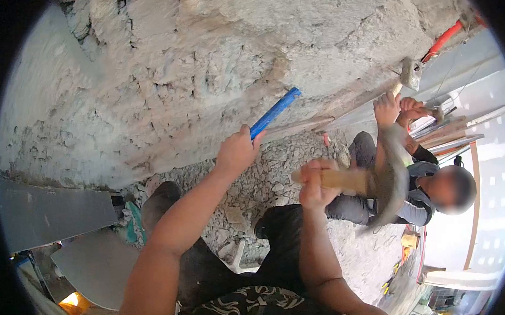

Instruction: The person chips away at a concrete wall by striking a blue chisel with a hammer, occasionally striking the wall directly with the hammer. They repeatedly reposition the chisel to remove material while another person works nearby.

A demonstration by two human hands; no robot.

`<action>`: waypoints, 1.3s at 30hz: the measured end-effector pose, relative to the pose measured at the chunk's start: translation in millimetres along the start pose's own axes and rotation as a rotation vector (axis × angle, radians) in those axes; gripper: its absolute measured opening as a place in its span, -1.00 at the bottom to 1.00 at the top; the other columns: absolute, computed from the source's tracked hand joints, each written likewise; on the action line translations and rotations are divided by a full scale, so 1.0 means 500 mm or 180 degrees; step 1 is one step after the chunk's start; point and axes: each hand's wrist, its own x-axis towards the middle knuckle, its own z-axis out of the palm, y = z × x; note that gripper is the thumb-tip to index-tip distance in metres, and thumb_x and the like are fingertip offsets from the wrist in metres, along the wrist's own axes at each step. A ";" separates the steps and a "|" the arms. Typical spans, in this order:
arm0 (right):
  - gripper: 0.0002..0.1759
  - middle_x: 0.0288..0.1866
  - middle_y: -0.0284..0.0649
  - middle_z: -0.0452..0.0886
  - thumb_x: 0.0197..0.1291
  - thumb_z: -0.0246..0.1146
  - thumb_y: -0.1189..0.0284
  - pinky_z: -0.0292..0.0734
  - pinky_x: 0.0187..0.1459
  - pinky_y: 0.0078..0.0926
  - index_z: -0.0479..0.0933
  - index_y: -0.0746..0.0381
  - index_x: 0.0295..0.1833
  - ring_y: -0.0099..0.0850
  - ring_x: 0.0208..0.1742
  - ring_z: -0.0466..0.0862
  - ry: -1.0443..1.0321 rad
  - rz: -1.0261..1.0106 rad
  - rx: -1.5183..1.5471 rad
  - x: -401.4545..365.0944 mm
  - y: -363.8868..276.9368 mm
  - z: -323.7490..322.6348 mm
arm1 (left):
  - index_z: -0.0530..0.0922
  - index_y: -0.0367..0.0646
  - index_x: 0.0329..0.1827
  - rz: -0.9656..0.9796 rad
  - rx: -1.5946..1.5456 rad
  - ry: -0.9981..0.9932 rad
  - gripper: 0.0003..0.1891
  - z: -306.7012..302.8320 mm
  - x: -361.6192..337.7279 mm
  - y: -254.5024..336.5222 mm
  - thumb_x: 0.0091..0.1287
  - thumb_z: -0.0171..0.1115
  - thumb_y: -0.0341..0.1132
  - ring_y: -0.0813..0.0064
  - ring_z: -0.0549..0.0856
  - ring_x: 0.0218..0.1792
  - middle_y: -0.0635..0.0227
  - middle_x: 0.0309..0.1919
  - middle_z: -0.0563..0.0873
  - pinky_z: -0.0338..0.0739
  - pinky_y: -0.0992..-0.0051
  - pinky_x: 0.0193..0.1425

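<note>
My left hand [236, 152] is wrapped round the lower end of a blue chisel [277, 112]. The chisel slants up to the right, its far end at the rough, broken wall [204, 75]. In my right hand [317, 184] is the wooden handle of a hammer [348, 181], held to the right of the chisel and apart from it. The hammer's head is smeared by motion and partly covers the co-worker behind it.
On the right a co-worker [420, 192] grips a hammer [411, 75] near the wall. Rubble [231, 195] covers the floor below my hands. A grey panel [52, 208] stands at left. Long boards [451, 135] lean behind the co-worker, and a red-orange conduit [443, 41] runs at upper right.
</note>
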 end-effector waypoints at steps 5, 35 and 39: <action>-0.85 -0.48 -0.23 0.59 0.28 0.28 0.49 0.45 -0.38 -0.39 0.54 0.29 -0.36 -0.42 -0.48 0.55 0.0010 -0.0755 -0.0464 -0.010 0.159 0.020 | 0.49 -0.39 -0.12 -0.0064 -0.0066 -0.0093 -0.46 -0.001 0.001 0.004 0.53 0.06 0.08 -0.15 0.75 -0.43 -0.09 -0.52 0.71 0.65 -0.01 -0.32; -0.82 -0.51 -0.31 0.58 0.25 0.30 0.46 0.46 -0.44 -0.44 0.53 0.27 -0.40 -0.49 -0.49 0.55 0.0041 -0.0206 0.0097 -0.024 0.206 0.049 | 0.43 -0.42 -0.06 -0.0165 0.0000 -0.0136 -0.50 0.050 -0.002 -0.013 0.55 0.04 0.01 -0.16 0.76 -0.41 -0.13 -0.49 0.71 0.66 0.01 -0.35; -0.85 -0.45 -0.23 0.56 0.19 0.28 0.46 0.50 -0.40 -0.45 0.49 0.31 -0.32 -0.45 -0.40 0.60 -0.0669 0.1724 -0.0790 -0.051 0.293 -0.004 | 0.44 -0.42 -0.13 -0.0022 0.0034 0.0112 -0.44 0.064 0.011 -0.024 0.55 0.05 0.08 -0.13 0.74 -0.50 -0.07 -0.61 0.67 0.62 0.04 -0.45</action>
